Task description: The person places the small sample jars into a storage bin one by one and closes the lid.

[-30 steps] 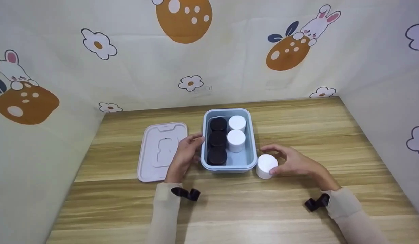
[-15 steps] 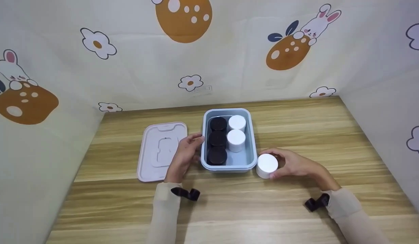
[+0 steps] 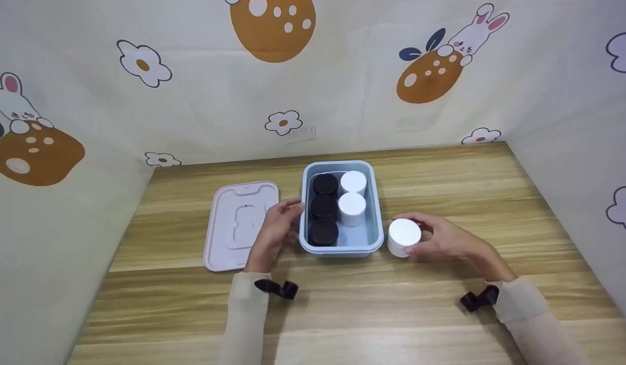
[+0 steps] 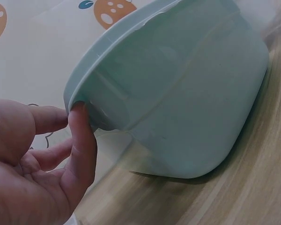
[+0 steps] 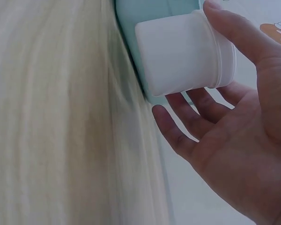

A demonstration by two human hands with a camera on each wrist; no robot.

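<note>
My right hand (image 3: 439,238) grips a white lidded jar (image 3: 404,235) by its sides, just right of the light blue plastic box (image 3: 379,223). In the right wrist view the jar (image 5: 178,54) is lifted off the table, thumb near the lid and fingers beneath. My left hand (image 3: 277,225) pinches the box's left rim; in the left wrist view its fingertips (image 4: 79,112) meet that rim. Inside the box stand three black-topped jars (image 3: 324,207) along the left and two white jars (image 3: 352,208) along the right. The front right corner of the box shows bare floor.
A pale lid (image 3: 236,228) lies flat on the wooden table (image 3: 363,314), left of the box and partly behind my left hand. Patterned cloth walls (image 3: 343,101) stand along the back and both sides.
My right hand has closed round the white jar, lifted it from the table and moved it slightly back and to the right. My left hand and the box stay put.
</note>
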